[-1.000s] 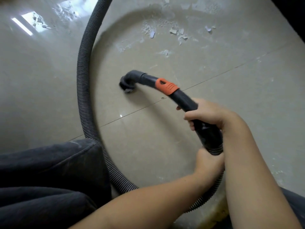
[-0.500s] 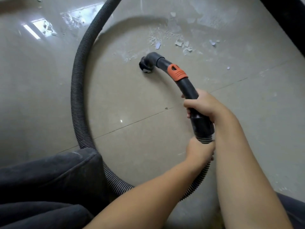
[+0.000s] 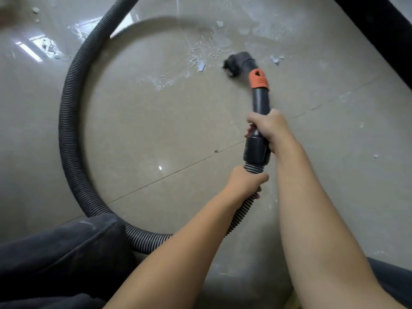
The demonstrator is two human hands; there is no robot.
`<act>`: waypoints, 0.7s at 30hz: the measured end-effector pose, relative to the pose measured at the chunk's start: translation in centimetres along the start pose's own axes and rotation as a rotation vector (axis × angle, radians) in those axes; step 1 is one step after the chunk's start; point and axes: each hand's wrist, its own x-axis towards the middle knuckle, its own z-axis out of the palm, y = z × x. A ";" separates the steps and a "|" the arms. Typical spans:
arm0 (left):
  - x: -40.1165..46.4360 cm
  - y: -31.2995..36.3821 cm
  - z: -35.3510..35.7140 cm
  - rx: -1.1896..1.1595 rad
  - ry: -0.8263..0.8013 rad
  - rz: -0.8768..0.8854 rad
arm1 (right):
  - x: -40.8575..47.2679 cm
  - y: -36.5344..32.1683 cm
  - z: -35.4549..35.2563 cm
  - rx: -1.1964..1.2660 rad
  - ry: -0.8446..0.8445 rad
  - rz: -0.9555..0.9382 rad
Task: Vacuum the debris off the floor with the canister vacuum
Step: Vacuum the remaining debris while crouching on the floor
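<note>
Vacuum wand: a black rigid tube with an orange collar and a bent dark nozzle, extending up and away from the right hand that is gripping it, its nozzle mouth sitting at the floor. Ribbed grey-black hose: joining the wand just below that grip, passing through the left hand, then sweeping in a wide loop to the left. Debris: pale flakes and dust lying just left of the nozzle, well beyond both grips, with a few chips just to its right.
</note>
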 end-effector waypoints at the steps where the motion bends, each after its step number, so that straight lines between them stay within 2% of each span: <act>1: 0.0 -0.3 0.0 -0.034 0.018 -0.005 | -0.3 -0.4 0.7 -0.068 -0.100 -0.009; 3: -0.1 -0.7 0.4 -0.057 0.010 -0.010 | -0.7 -0.6 0.8 -0.126 -0.233 -0.010; 5: -0.3 -0.7 1.3 -0.034 -0.039 -0.016 | -1.0 -0.2 -0.6 -0.090 -0.181 -0.018; 10: 0.9 1.7 2.4 0.216 -0.196 -0.005 | -0.5 1.6 -6.8 0.219 0.391 0.093; 12: 1.8 3.3 2.0 0.292 -0.198 0.003 | 0.6 1.7 -7.8 0.294 0.485 0.146; 16: 3.0 5.2 0.0 0.262 -0.090 0.038 | 3.7 -0.6 -4.6 0.311 0.342 0.068; 21: 2.7 3.5 -1.6 0.075 0.028 0.018 | 3.7 -2.5 0.7 0.063 -0.084 0.006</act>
